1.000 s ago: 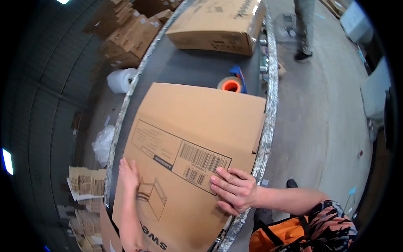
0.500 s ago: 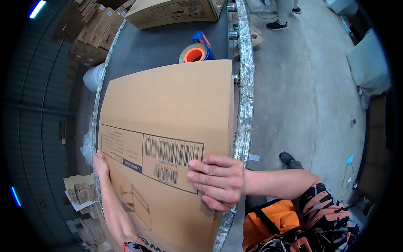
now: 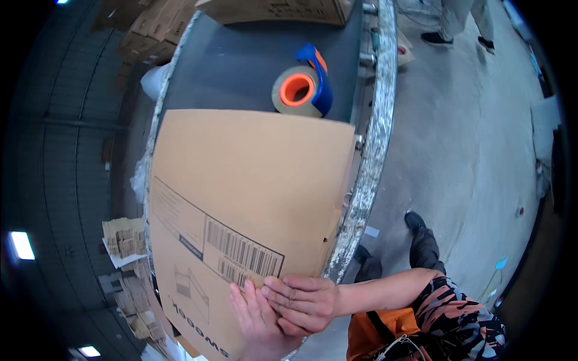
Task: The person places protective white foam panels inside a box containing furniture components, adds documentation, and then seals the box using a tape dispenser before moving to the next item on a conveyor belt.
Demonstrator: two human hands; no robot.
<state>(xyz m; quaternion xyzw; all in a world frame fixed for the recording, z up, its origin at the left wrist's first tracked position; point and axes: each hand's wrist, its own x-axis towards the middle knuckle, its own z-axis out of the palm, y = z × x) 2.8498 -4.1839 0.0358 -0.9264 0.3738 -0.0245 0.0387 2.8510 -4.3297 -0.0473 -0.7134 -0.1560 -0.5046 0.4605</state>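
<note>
A large brown cardboard box [image 3: 253, 156], printed with a barcode panel and a line drawing of furniture, lies in front of me on the conveyor belt. My left hand [image 3: 262, 322] lies on its top near the right side, fingers stretched out. Beside and against it, my right hand [image 3: 307, 304] rests on the box with its fingers extended close together. Neither hand appears to hold anything. Beyond the box's far edge sits a tape dispenser [image 3: 322, 87], blue and orange, with a roll of tape [image 3: 280, 96].
Another cardboard box [image 3: 277, 11] stands farther along the dark belt [image 3: 241, 66]. A worn metal rail [image 3: 374, 144] runs along the right side. Stacked flat cardboard [image 3: 124, 240] is at the left. At the far right, a person's legs [image 3: 460, 21] stand on the concrete floor.
My left hand has left the box's left edge and come across to the right hand. The view has shifted, and the box appears turned and nearer. The distant person's legs have changed position.
</note>
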